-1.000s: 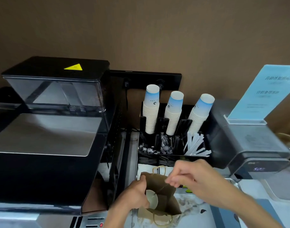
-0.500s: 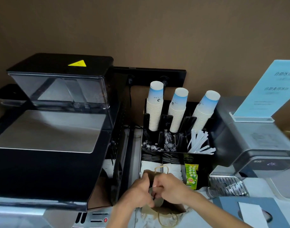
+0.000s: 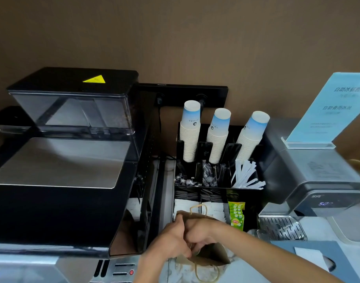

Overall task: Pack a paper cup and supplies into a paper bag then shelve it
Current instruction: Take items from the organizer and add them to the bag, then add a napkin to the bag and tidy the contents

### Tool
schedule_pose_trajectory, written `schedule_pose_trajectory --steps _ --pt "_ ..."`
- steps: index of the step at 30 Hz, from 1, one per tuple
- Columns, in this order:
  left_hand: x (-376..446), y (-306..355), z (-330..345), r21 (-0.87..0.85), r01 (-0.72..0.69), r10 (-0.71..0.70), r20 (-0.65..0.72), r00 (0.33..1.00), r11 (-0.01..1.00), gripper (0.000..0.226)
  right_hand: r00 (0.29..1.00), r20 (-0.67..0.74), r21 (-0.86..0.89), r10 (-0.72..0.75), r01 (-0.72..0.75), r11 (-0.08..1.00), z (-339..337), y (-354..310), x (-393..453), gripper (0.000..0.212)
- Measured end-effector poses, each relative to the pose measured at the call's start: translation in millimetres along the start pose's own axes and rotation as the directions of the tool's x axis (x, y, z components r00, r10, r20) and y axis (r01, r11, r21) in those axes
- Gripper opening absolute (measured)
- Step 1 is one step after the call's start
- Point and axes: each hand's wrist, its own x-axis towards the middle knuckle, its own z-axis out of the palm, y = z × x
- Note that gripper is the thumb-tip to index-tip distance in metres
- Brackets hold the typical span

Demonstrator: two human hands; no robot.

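At the near edge of the counter, in front of the organizer [image 3: 216, 193], the bag [image 3: 213, 255] stands with both hands at its mouth. The left hand [image 3: 171, 240] is curled on the bag's left rim; the right hand [image 3: 199, 231] is closed over the opening, touching the left. Whether it pinches anything I cannot tell. No cup can be seen in the bag, because the hands cover its mouth. The step looks like loading or closing the bag. Next, probably gather the handles [image 3: 205, 272] and lift upright; no shelf is in view.
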Motion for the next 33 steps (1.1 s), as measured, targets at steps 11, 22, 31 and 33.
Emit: schedule_pose_trajectory --steps 11,22,31,33 --pt "3.9 4.7 1.7 0.023 0.013 -0.013 0.004 1.000 1.000 0.107 0.988 -0.121 0.007 -0.094 0.096 0.995 -24.1 -4.8 -48.0 0.025" --pt "8.6 -3.7 3.5 -0.096 -0.082 0.080 -0.022 0.997 0.992 0.103 0.828 -0.552 0.371 -0.096 0.348 0.861 -90.7 134.1 -161.9 0.016" --pt "17.2 -9.3 12.1 -0.166 -0.115 0.111 -0.030 0.993 0.979 0.102 0.534 -0.587 0.600 0.608 -0.216 0.770 -99.1 297.3 -136.9 0.034" --pt "18.2 -12.7 12.6 -0.169 -0.105 0.101 -0.032 0.994 0.980 0.102 0.522 -0.537 0.618 0.663 -0.291 0.730 -92.3 311.5 -125.9 0.037"
